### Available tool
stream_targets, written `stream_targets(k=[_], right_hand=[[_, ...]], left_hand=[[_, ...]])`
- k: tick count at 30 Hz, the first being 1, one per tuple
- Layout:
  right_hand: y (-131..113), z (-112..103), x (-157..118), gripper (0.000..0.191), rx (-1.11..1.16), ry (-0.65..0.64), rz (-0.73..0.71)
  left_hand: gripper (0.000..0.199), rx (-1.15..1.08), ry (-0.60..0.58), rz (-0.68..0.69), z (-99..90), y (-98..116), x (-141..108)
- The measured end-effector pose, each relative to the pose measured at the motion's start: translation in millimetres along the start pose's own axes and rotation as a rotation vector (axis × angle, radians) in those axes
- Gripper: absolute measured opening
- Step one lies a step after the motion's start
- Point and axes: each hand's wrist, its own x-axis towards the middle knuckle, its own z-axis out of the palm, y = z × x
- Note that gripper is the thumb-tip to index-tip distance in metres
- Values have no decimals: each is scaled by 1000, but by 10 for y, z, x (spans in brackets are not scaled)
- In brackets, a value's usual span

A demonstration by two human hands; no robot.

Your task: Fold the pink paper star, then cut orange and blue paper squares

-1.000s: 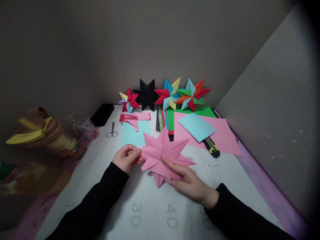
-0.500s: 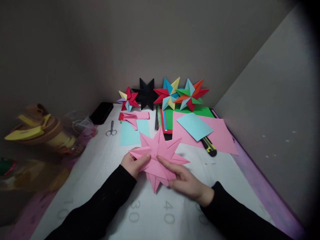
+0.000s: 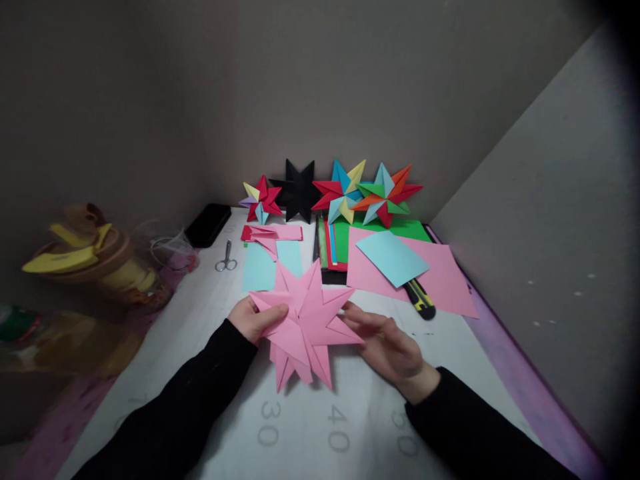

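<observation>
A pink folded-paper star (image 3: 313, 327) with several points is held up over the white mat in front of me. My left hand (image 3: 253, 319) pinches its left side, thumb on the front face and fingers behind. At the star's right points is my right hand (image 3: 387, 343), turned palm inward with its fingers loosely apart. Some of its fingertips pass behind the paper, so I cannot tell whether they touch it. Beyond the star, pink folded strips (image 3: 287, 232) lie at the top of a light-blue sheet (image 3: 257, 270).
Small scissors (image 3: 227, 260) and a black phone (image 3: 209, 225) lie at left. Several finished paper stars (image 3: 345, 191) lean on the wall. A yellow-black cutter (image 3: 420, 300) pokes from under a light-blue sheet (image 3: 393, 257) on pink paper (image 3: 450, 280). A cluttered pot (image 3: 100, 260) stands left.
The pink star has turned and moved slightly left. My right hand has come off its front face and moved to its right edge. My left hand keeps hold.
</observation>
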Motion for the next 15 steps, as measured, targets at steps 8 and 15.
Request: stream_targets(k=[8,15], right_hand=[[-51,16,-6,51,-322,-249,217],[-121,24,-13,55,-387,-301,247]], left_hand=[[40,185,51,107,127,-145,-68],[55,413,191,466,77,-110,-55]])
